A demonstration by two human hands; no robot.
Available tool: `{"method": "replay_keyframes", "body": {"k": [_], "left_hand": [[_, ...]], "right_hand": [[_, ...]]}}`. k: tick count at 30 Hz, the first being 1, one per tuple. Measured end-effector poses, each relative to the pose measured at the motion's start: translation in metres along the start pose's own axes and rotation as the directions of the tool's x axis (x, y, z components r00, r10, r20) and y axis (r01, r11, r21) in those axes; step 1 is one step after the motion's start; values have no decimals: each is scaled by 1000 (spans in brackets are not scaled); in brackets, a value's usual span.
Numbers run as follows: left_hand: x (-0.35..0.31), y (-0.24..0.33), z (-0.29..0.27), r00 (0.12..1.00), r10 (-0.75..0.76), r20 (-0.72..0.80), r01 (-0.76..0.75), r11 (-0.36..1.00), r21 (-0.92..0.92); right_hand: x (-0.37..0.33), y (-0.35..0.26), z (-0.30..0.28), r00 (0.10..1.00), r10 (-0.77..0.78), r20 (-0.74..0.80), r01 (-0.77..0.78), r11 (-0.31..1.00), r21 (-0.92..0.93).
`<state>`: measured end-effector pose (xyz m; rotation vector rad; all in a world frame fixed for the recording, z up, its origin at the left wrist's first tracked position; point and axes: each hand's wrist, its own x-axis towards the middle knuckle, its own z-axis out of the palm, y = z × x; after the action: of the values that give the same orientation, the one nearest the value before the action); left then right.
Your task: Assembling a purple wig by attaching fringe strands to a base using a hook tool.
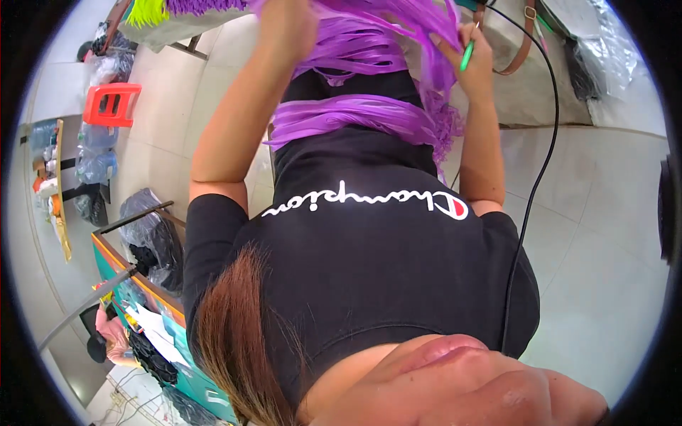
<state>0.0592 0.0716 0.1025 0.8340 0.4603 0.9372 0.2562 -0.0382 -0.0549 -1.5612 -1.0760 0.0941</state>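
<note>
Long purple ribbon-like strips (348, 117) lie across my lap in loose bundles and stretch up to the top edge of the view. My right hand (474, 60), at the upper right, is closed around a slim tool with a green handle (467, 55). Its thin tip shows above the fingers, but I cannot make out its exact kind. Some purple strips run taut beside that hand. My left hand (290, 28) is raised at the top edge next to the strips. Its fingers are cut off by the frame, so what they hold is hidden.
A table edge with purple and yellow-green fringe (149, 12) is at the upper left. A red plastic stool (112, 105) stands on the left. A black cable (547, 156) hangs past my right arm, near a brown strap (522, 53). Another person (112, 330) is at the lower left.
</note>
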Motion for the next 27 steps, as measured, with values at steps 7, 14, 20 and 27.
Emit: {"method": "replay_keyframes", "body": {"k": [7,14,20,27], "left_hand": [[35,-33,-282,805,-534,-260,480,326,815],[-53,-72,-306,917,-392,-65,200,313,928],[-19,-35,-280,977,-76,200,-155,394,906],[13,60,-194,968,187,166,-245,575,780]], "right_hand": [[-8,-9,17,928,-219,300,318,886,-338],[-84,-21,-3,873,35,487,11,996,-92],[-62,-43,-13,914,-104,393,124,992,-27],[-9,-77,-39,931,-185,315,171,983,71]]}}
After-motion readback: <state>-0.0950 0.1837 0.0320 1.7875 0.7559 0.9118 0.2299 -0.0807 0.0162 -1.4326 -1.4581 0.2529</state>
